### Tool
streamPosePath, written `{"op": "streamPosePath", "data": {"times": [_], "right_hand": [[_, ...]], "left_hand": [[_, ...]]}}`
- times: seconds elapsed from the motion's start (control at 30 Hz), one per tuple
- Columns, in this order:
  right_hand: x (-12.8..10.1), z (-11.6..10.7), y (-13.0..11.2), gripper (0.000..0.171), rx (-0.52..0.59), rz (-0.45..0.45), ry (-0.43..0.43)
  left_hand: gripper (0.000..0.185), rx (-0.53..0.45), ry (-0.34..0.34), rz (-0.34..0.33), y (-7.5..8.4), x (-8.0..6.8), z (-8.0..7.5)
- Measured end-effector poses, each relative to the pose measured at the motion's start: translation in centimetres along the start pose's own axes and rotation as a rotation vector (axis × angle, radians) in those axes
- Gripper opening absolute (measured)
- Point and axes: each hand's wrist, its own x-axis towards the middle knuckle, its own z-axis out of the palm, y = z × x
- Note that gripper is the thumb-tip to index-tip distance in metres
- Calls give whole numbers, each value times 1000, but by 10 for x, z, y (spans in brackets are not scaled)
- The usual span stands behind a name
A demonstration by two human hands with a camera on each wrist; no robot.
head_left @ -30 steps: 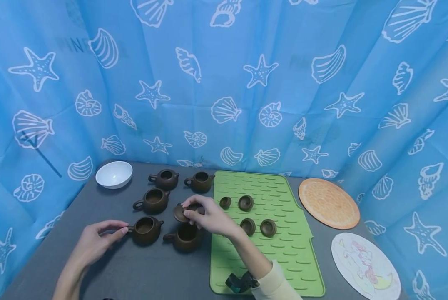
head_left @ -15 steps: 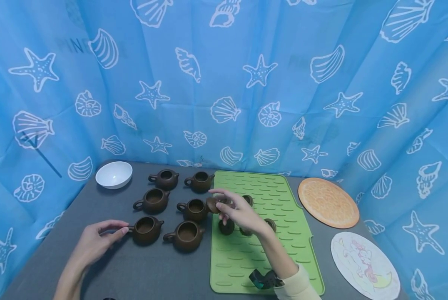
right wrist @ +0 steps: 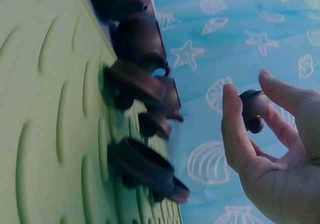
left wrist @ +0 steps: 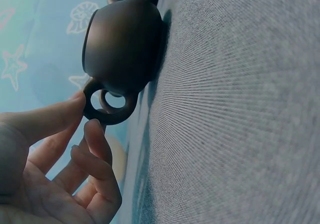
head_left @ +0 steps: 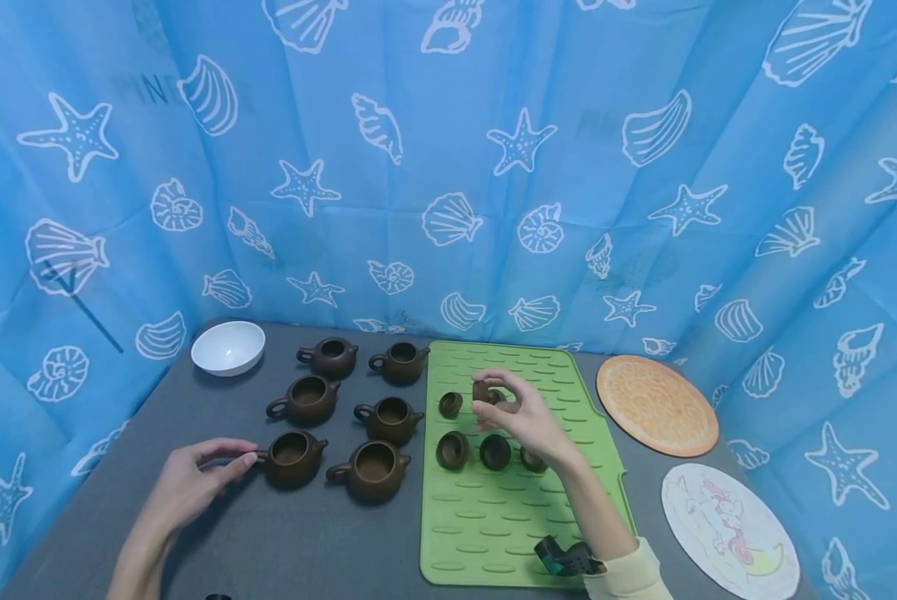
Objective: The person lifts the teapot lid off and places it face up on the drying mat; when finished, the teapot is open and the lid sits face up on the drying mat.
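My left hand (head_left: 193, 482) pinches the handle of a small dark brown teapot (head_left: 291, 460) at the front left; the left wrist view shows thumb and fingertips at the looped handle (left wrist: 112, 118). That lidless teapot stands on the dark grey cloth. Above the green mat, my right hand (head_left: 519, 412) holds a small brown teapot lid (right wrist: 255, 106) between thumb and fingers, its knob downward in the right wrist view. Several other lids, such as the front left lid (head_left: 452, 450), lie hollow side up on the mat, partly covered by my hand.
More lidless teapots, such as the front right teapot (head_left: 373, 472), stand in two columns left of the green mat (head_left: 486, 533). A white bowl (head_left: 228, 349) sits back left. Right of the mat lie a round orange-brown board (head_left: 657, 406) and a round drawing (head_left: 732, 529). A blue curtain (head_left: 448, 167) hangs behind.
My right hand has moved right with the lid, from over the teapots to over the mat. The right column of teapots is uncovered now. My left hand has stayed at the handle.
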Motion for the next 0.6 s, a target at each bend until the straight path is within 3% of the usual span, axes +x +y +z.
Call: {"op": "streamPosePath", "data": {"times": [0.27, 0.6], "right_hand": [[-6, -29, 16, 55, 51, 64, 66], [-10, -61, 41, 60, 3, 178, 115]], "left_hand": [[51, 6, 5, 4, 0, 1, 1], [48, 11, 8, -2, 0, 2, 2]]}}
